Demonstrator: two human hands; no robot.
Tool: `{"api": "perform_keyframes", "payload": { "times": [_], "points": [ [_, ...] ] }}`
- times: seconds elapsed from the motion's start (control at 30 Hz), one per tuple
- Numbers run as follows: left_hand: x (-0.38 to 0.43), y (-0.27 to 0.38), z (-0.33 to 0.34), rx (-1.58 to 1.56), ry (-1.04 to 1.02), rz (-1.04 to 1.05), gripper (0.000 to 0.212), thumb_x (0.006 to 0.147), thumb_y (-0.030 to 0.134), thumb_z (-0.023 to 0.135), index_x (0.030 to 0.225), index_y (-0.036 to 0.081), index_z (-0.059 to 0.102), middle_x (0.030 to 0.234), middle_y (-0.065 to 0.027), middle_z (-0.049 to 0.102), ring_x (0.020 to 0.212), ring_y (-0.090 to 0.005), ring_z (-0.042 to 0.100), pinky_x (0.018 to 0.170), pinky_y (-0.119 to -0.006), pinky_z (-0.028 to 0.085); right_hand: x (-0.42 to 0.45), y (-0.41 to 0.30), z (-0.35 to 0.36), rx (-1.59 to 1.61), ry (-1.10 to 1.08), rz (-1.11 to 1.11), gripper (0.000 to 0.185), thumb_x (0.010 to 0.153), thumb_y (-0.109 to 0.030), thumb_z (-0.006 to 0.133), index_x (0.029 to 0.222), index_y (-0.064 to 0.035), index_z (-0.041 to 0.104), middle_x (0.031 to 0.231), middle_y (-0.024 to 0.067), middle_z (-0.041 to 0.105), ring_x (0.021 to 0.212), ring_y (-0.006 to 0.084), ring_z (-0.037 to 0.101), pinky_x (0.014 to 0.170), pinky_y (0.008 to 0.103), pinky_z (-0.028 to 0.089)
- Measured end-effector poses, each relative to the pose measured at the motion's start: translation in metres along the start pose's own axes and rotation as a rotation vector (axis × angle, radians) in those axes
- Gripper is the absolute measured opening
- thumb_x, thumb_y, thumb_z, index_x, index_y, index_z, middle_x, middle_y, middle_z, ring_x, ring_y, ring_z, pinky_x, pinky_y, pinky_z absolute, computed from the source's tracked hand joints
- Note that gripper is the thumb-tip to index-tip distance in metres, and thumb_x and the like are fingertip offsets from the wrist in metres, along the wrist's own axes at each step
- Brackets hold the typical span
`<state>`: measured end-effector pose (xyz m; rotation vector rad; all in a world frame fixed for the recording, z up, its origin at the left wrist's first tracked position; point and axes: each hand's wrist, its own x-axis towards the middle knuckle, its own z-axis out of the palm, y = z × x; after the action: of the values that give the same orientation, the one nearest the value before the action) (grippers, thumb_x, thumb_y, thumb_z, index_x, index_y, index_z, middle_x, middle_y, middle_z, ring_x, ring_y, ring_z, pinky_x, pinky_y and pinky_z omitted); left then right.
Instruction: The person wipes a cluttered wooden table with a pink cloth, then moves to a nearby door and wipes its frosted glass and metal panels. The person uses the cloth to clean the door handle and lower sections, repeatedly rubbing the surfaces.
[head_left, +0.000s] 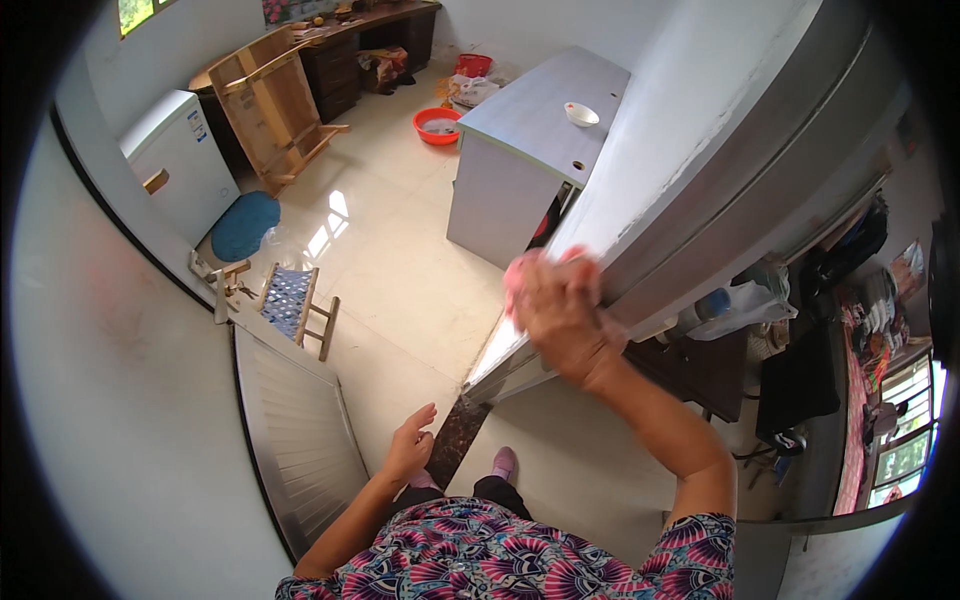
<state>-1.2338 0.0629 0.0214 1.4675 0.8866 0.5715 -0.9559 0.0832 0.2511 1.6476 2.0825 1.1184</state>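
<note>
A pink cloth (514, 281) is bunched under my right hand (559, 315), which presses it against the metal door frame (675, 225) on the right side of the doorway. Motion blurs the hand and the cloth. My left hand (412, 444) hangs low in front of me with its fingers apart and nothing in it. Below that hand lies the dark stone threshold (457, 439). On my left the door (300, 420), with a ribbed lower panel and a lever handle (220, 296), stands swung inward.
Beyond the doorway are a woven folding stool (289, 300), a white chest freezer (184, 150), an upended wooden table (262, 112) and an orange basin (437, 126). A white bowl (581, 114) sits on the grey desk (525, 105). Right of the frame hangs a plastic bag (742, 311).
</note>
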Motion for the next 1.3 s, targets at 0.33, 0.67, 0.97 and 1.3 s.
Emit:
{"api": "perform_keyframes", "payload": {
  "times": [0.33, 0.67, 0.97, 1.3],
  "points": [
    [0.056, 0.128, -0.164, 0.778, 1.077, 0.617, 0.045, 0.083, -0.004, 0.050, 0.128, -0.004, 0.048, 0.126, -0.0210, 0.053, 0.121, -0.0366, 0.047, 0.106, -0.043, 0.034, -0.034, -0.023, 0.024, -0.029, -0.022, -0.083, 0.030, 0.082, -0.020, 0.052, 0.102, -0.0006, 0.064, 0.120, 0.0261, 0.056, 0.121, 0.0413, 0.048, 0.102, 0.0611, 0.028],
    [0.081, 0.109, -0.263, 0.948, 0.959, -0.029, 0.044, 0.091, 0.015, 0.055, 0.129, -0.005, 0.045, 0.127, -0.0273, 0.052, 0.112, -0.0401, 0.054, 0.091, -0.043, 0.046, -0.001, 0.001, 0.026, 0.022, 0.024, -0.139, 0.024, 0.083, -0.012, 0.050, 0.098, 0.0028, 0.063, 0.115, 0.0285, 0.056, 0.113, 0.0424, 0.051, 0.097, 0.0562, 0.035],
    [0.099, 0.106, -0.251, 1.018, 1.048, -0.007, 0.023, 0.093, 0.014, 0.049, 0.111, 0.003, 0.059, 0.100, -0.0187, 0.066, 0.090, -0.0376, 0.064, 0.076, -0.046, 0.051, -0.011, 0.041, -0.034, 0.130, 0.054, -0.039, 0.037, 0.081, -0.012, 0.056, 0.116, -0.0023, 0.063, 0.128, 0.0201, 0.053, 0.126, 0.0374, 0.045, 0.106, 0.0519, 0.032],
    [0.117, 0.122, -0.119, 0.915, 0.895, 0.166, 0.027, 0.091, 0.011, 0.053, 0.115, 0.002, 0.055, 0.104, -0.0184, 0.063, 0.092, -0.0368, 0.062, 0.075, -0.045, 0.051, -0.046, -0.011, 0.051, 0.415, 0.089, -0.400, 0.026, 0.079, -0.018, 0.057, 0.092, 0.0035, 0.064, 0.116, 0.0302, 0.054, 0.117, 0.0461, 0.048, 0.100, 0.0611, 0.032]
  ]
}}
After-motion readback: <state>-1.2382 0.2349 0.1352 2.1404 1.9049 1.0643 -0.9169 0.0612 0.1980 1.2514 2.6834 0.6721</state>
